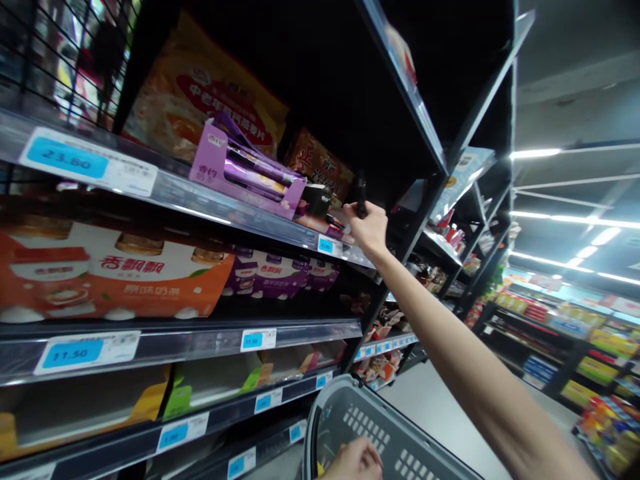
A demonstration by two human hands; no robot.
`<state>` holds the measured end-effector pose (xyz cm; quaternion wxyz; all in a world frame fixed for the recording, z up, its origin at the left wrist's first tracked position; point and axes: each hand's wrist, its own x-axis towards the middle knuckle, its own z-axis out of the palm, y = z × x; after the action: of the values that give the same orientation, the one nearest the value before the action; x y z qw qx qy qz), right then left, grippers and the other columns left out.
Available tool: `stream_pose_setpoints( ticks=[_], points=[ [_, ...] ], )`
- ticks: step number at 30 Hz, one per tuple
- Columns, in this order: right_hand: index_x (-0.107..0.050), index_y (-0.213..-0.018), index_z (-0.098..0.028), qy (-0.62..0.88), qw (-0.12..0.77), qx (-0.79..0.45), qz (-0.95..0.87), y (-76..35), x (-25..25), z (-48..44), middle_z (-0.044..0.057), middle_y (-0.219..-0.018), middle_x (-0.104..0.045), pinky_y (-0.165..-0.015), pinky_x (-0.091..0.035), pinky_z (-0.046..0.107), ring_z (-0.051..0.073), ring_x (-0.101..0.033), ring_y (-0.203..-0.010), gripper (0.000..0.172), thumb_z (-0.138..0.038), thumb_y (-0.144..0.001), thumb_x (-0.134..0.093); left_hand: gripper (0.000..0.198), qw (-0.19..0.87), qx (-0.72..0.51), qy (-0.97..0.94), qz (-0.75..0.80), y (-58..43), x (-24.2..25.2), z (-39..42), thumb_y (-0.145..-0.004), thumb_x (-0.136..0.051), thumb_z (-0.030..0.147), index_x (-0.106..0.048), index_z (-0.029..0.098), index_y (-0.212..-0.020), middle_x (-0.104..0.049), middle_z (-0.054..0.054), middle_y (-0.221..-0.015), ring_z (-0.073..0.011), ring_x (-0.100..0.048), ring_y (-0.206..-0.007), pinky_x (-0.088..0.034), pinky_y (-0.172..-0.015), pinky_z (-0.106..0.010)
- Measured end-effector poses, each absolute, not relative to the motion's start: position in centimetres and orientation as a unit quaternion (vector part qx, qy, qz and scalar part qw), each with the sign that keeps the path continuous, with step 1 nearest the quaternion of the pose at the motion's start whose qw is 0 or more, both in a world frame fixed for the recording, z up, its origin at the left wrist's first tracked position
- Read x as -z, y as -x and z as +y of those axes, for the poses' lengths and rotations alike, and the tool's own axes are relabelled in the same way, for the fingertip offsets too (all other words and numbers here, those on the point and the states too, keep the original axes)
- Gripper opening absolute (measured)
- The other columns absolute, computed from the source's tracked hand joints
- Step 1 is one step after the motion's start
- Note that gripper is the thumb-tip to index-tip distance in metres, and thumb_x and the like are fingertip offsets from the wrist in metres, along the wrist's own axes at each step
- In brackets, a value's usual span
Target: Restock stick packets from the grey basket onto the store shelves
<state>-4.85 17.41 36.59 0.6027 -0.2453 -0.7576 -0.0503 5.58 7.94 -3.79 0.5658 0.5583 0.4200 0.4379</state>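
My right hand (pixel 370 228) reaches out to the upper shelf, its fingers closed around a narrow black object (pixel 361 190) whose kind I cannot make out. Just left of it, on the same shelf, are a small dark packet (pixel 318 199) and a purple open-fronted box (pixel 250 175) of slim sachets. A brown packaged box (pixel 320 163) sits behind. At the bottom, my left hand (pixel 354 460) shows with curled fingers in front of the grey shopping basket (pixel 400 417). What those fingers hold, if anything, is hidden.
A large yellow bag (pixel 200 93) stands at the back of the upper shelf. Below are orange (pixel 125 277) and purple (pixel 275 275) multipacks of cups. Price-tagged shelf edges (pixel 190 347) jut forward. A dark upright (pixel 425 220) stands right of my right hand; an aisle floor (pixel 435 400) lies beyond.
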Motion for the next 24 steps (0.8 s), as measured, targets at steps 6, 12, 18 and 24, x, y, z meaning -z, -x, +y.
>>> stream_pose_setpoints(
  ticks=[6,12,18,24],
  points=[
    [-0.055,-0.066,-0.021,0.275,0.438,-0.337,-0.787,-5.2,-21.8,11.0,-0.005,-0.046,-0.042,-0.043,-0.028,0.026,0.011,-0.036,-0.041,0.048,-0.063,-0.083,-0.068,0.034,0.555,-0.501,-0.490,0.449,-5.5,4.8,7.8,-0.077,-0.053,0.009,-0.051,0.021,-0.109,-0.062,-0.001,-0.090,-0.0122,-0.057,-0.059,-0.043,-0.055,-0.026],
    [-0.055,-0.064,-0.020,0.469,0.244,-0.589,-0.612,-15.9,-2.0,8.4,-0.007,-0.045,-0.038,-0.041,-0.023,0.023,0.008,-0.027,-0.037,0.056,-0.073,-0.072,-0.073,0.038,0.540,-0.549,-0.435,0.466,-3.8,2.7,5.8,-0.077,-0.048,0.000,-0.056,0.017,-0.110,-0.065,-0.006,-0.099,-0.0168,-0.062,-0.087,-0.048,-0.079,-0.030],
    [-0.066,-0.087,-0.020,0.389,0.251,-0.802,-0.377,-18.4,1.4,6.6,0.000,-0.066,-0.060,-0.056,-0.046,0.028,0.015,-0.053,-0.055,0.036,-0.055,-0.081,-0.073,0.036,0.613,-0.480,-0.383,0.498,-3.6,1.6,5.6,-0.088,-0.056,0.020,-0.053,0.020,-0.124,-0.059,-0.007,-0.121,-0.0115,-0.061,-0.076,-0.050,-0.066,-0.024],
    [-0.069,-0.107,-0.022,0.353,0.241,-0.857,-0.287,-19.1,3.1,5.5,0.004,-0.090,-0.072,-0.077,-0.052,0.035,0.022,-0.065,-0.083,0.039,-0.054,-0.084,-0.072,0.040,0.655,-0.455,-0.375,0.473,-3.5,1.3,5.7,-0.086,-0.065,0.018,-0.055,0.015,-0.125,-0.059,-0.015,-0.129,-0.0176,-0.064,-0.101,-0.053,-0.084,-0.029]
  ],
)
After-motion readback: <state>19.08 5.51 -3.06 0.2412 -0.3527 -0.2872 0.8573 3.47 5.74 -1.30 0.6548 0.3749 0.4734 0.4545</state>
